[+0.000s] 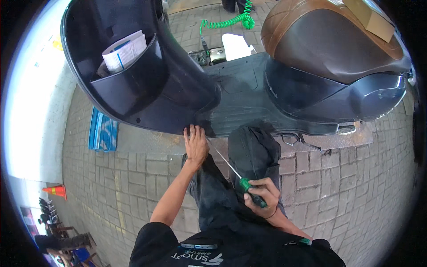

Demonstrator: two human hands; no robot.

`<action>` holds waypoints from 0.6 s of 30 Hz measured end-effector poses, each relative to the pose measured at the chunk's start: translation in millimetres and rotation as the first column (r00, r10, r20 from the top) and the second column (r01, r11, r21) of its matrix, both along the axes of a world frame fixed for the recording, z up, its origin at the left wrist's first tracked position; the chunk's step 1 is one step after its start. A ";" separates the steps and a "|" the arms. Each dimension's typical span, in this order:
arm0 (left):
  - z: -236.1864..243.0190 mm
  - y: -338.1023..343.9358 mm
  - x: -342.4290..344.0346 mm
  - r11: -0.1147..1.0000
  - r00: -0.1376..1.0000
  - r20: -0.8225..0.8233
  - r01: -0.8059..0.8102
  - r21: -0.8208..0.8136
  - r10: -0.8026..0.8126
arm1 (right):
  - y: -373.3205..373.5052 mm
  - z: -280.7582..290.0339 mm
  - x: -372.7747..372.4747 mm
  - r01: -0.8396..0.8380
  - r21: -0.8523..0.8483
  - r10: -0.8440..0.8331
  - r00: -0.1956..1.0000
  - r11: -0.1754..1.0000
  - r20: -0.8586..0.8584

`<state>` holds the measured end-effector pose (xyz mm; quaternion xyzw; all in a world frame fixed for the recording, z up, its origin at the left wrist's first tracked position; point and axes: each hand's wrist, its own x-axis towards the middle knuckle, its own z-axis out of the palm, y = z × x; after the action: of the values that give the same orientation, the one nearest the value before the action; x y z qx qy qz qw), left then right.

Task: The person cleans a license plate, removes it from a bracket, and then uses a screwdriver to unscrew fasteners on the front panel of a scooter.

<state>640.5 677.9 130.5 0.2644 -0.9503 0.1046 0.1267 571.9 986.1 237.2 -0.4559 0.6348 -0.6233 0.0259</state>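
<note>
A dark scooter stands across the view, and my left hand [195,144] rests with its fingers stretched out on the lower edge of its footboard [240,95]. In my right hand [266,196] is a screwdriver [244,183] with a green and black handle and a long thin metal shaft. The shaft points up and left toward the footboard edge beside my left hand. Whether its tip touches the scooter I cannot tell. My knee in dark trousers covers part of the footboard's near edge.
Folded papers [125,52] stick out of the scooter's front pocket. A brown seat [320,40] carries a cardboard box [373,22]. A coiled green hose [229,21] hangs behind. A blue crate [102,130] sits at left on the brick paving, with an orange cone [55,191] farther off.
</note>
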 end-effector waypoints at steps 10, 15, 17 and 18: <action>-3.0 -11.0 -2.9 0.998 0.998 0.014 0.059 0.000 -0.059 | 24.6 38.7 -64.6 0.317 -0.070 -0.253 0.855 0.946 0.452; -16.2 -12.7 -3.5 0.997 0.992 -0.097 0.080 0.024 -0.077 | 49.1 54.2 -111.7 0.517 -0.136 -0.404 0.784 0.845 0.471; -21.4 -13.5 -2.3 0.997 0.992 -0.105 0.074 0.022 -0.072 | 56.4 58.7 -125.1 0.582 -0.189 -0.419 0.741 0.791 0.524; -22.0 -13.4 -3.7 0.997 0.991 -0.114 0.071 0.021 -0.069 | 59.8 61.8 -129.5 0.583 -0.191 -0.421 0.742 0.790 0.522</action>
<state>636.8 664.5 108.5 0.2379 -0.9515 0.0732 0.1808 442.4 1045.9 299.1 -0.1038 0.5926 -0.7949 -0.0784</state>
